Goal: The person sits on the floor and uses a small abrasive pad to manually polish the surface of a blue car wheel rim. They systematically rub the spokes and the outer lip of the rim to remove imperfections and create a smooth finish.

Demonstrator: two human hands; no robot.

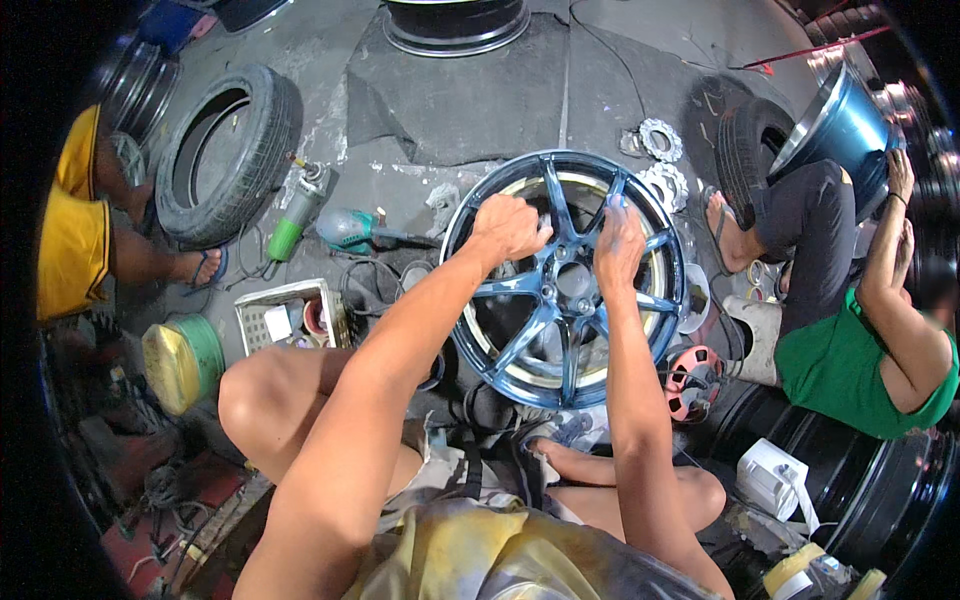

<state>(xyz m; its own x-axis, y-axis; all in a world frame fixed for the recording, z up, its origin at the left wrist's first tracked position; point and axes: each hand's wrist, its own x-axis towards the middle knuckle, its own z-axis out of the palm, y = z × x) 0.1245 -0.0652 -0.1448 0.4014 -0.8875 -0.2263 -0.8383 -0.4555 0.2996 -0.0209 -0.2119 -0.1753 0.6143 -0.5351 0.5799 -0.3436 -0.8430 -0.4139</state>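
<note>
A blue multi-spoke wheel rim (517, 345) lies in front of my crossed legs, its face up, with pale worn patches on the spokes and lip. My left hand (512, 228) is closed in a fist over the rim's upper left spokes. A greyish bit shows by its thumb, too small to name. On the upper right spoke, my right hand (620, 245) presses with its fingers bunched together. Its fingertips look bluish, and whatever lies under them is hidden.
Left of the rim are a green angle grinder (293, 222), a teal power tool (345, 230), a white basket (290, 297) and a tyre (228, 155). A co-worker in a green top (850, 350) sits at right, hands on another blue rim (835, 125). Someone in yellow shorts (75, 245) is at left.
</note>
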